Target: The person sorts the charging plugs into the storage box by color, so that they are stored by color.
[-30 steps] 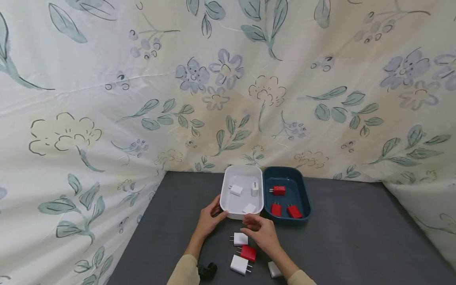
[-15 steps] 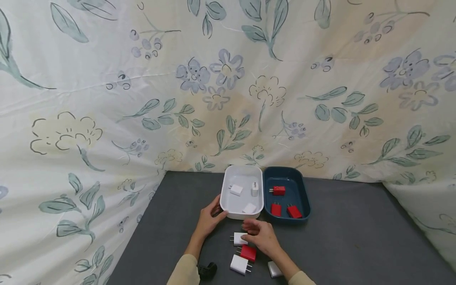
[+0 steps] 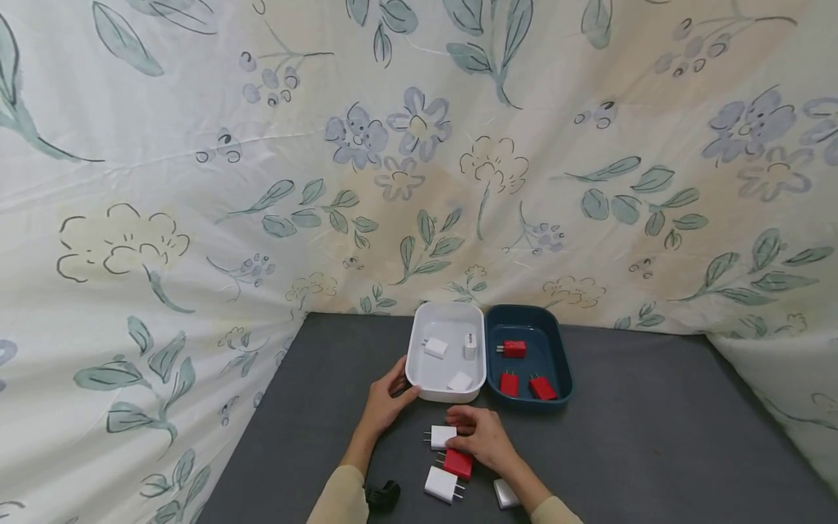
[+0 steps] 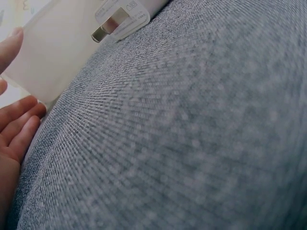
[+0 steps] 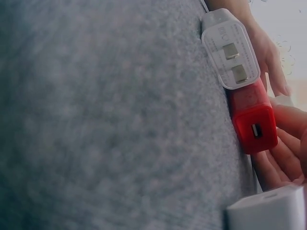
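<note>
Right hand (image 3: 484,438), half open and seemingly empty, likely reaches for the nearest white charger (image 3: 440,437); a pinch is needed next. Left hand (image 3: 385,406), relaxed, touches a white tray (image 3: 452,322).

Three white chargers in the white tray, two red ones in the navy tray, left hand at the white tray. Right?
One miscount: the navy tray holds three red chargers, not two, as the head view shows. The rest is right: three white chargers in the white tray, left hand at the white tray.
</note>
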`<action>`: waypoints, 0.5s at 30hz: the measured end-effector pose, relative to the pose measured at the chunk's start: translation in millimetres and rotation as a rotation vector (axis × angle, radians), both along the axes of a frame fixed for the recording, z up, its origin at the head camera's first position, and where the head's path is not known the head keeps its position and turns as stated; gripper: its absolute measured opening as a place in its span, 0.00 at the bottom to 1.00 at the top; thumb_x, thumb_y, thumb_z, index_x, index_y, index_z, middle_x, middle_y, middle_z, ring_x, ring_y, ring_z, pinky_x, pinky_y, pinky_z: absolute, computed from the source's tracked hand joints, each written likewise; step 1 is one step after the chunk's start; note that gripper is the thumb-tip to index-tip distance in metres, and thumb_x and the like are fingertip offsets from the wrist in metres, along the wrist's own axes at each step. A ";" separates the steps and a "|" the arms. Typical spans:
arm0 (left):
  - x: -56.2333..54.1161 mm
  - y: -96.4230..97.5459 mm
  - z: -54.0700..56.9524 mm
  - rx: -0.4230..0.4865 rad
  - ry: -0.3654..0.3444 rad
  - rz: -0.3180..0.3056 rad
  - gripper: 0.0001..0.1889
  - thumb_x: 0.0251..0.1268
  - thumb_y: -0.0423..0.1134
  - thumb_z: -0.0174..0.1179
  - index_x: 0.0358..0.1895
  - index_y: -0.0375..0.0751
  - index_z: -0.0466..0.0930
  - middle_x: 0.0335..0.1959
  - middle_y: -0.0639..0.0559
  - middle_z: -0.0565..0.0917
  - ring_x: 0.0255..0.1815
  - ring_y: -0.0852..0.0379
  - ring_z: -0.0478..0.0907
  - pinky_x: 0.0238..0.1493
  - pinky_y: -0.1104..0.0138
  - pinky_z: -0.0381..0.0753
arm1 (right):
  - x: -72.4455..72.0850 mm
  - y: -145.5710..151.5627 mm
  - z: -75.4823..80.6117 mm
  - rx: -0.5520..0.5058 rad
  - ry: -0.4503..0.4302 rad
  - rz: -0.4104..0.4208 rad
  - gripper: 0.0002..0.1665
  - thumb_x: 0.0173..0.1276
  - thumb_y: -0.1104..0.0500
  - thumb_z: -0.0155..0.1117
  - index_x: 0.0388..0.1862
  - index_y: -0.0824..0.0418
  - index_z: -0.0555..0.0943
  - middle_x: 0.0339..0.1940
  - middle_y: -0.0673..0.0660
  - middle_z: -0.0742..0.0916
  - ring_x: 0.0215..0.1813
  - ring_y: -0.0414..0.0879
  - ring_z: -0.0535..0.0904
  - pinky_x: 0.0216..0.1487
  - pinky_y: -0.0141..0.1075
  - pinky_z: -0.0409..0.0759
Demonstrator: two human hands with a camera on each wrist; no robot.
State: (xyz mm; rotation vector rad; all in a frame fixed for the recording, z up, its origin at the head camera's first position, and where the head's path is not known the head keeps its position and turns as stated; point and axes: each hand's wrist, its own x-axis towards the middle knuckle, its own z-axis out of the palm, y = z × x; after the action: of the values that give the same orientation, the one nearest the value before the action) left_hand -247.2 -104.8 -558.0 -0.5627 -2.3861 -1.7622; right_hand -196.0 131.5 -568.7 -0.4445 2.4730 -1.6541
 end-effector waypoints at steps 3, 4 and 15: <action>0.6 0.7 1.0 -0.003 -0.002 0.002 0.37 0.62 0.38 0.66 0.72 0.32 0.61 0.66 0.30 0.71 0.64 0.35 0.74 0.62 0.44 0.74 | -0.5 0.9 -1.1 -0.003 0.007 -0.001 0.31 0.49 0.63 0.79 0.54 0.68 0.81 0.46 0.61 0.89 0.44 0.48 0.87 0.47 0.35 0.86; 0.8 0.9 1.3 -0.002 -0.003 0.003 0.37 0.62 0.38 0.66 0.72 0.32 0.61 0.66 0.30 0.71 0.64 0.35 0.74 0.62 0.44 0.74 | -0.4 1.2 -1.3 0.000 0.013 -0.002 0.30 0.49 0.63 0.79 0.53 0.68 0.81 0.46 0.61 0.89 0.44 0.47 0.87 0.47 0.35 0.86; 2.3 1.2 2.6 -0.006 -0.007 0.012 0.37 0.62 0.38 0.66 0.72 0.32 0.61 0.66 0.30 0.72 0.64 0.35 0.74 0.62 0.44 0.74 | -1.5 9.0 -1.2 0.020 0.038 0.012 0.30 0.49 0.64 0.79 0.53 0.67 0.81 0.45 0.61 0.89 0.44 0.48 0.86 0.47 0.35 0.86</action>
State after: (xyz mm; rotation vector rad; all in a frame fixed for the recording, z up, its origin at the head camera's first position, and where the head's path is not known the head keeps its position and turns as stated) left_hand -244.8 -103.6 -555.3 -0.5428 -2.3949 -1.7566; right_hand -197.6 140.5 -569.9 -0.4920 2.5058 -1.6304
